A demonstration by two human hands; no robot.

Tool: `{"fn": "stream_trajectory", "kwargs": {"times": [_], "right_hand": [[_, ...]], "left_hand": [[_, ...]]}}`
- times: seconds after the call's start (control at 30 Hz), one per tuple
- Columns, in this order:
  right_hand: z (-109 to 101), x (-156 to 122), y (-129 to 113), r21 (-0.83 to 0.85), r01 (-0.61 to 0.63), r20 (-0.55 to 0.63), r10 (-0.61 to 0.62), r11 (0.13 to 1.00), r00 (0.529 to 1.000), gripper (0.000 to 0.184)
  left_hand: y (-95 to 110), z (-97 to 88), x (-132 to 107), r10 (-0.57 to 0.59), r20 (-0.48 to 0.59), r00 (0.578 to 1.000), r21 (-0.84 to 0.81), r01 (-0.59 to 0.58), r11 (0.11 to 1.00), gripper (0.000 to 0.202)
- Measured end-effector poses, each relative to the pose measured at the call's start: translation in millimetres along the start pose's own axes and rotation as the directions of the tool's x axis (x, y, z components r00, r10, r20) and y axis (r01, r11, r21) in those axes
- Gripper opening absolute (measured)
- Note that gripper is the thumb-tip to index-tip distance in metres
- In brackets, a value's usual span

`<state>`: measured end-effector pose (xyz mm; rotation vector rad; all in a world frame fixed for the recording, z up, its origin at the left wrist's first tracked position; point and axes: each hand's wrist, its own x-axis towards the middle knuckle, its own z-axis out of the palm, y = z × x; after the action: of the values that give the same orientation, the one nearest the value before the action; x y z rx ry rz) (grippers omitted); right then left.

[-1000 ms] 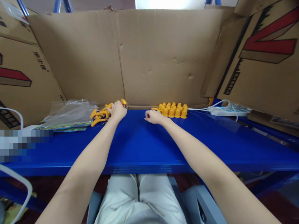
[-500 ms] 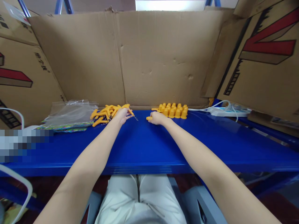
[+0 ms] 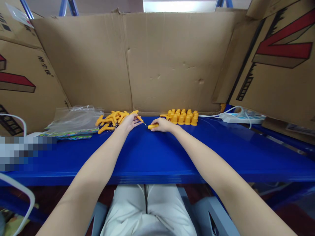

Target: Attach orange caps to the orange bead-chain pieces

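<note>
My left hand point(image 3: 130, 122) rests on the blue table point(image 3: 157, 154) and pinches a small orange piece point(image 3: 137, 117) with a thin chain hanging from it. My right hand point(image 3: 162, 125) is closed on a short orange piece point(image 3: 153, 126) lying just left of it. The chain runs between the two pieces. Left of my left hand lies a heap of orange branched parts point(image 3: 110, 118). A cluster of upright orange caps point(image 3: 182, 117) stands just right of my right hand.
A clear plastic bag point(image 3: 73, 118) lies on a patterned sheet at the left. A white power strip point(image 3: 242, 117) with cables sits at the far right. Cardboard walls point(image 3: 172, 62) enclose the back and both sides of the table.
My left hand left the heap of orange parts and moved right with a piece and chain. My right hand took up an orange piece and shifted left toward it.
</note>
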<state>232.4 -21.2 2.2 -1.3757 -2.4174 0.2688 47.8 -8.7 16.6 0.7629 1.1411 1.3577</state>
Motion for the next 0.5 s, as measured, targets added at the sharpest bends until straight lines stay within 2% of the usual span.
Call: {"fn": "stream_trajectory", "kwargs": {"times": [0.17,0.4,0.5], "right_hand": [[0.1,-0.1,-2.3,-0.005,0.015,-0.021,-0.015,1.0,1.0,0.028],[-2.3,-1.7,-4.4,-0.18,-0.107,-0.016,0.106,0.978,0.994,0.032],[-2.0,-1.6,-3.4,-0.177,-0.103,-0.016,0.102,0.979,0.995,0.033]], "left_hand": [[-0.8,-0.5,1.2,-0.017,0.017,1.0,-0.038,0.018,0.999,0.019],[0.1,0.0,-2.0,-0.003,0.013,1.0,-0.05,0.004,0.999,0.019],[0.2,0.5,-2.9,0.006,0.009,1.0,-0.04,-0.006,0.999,0.02]]}}
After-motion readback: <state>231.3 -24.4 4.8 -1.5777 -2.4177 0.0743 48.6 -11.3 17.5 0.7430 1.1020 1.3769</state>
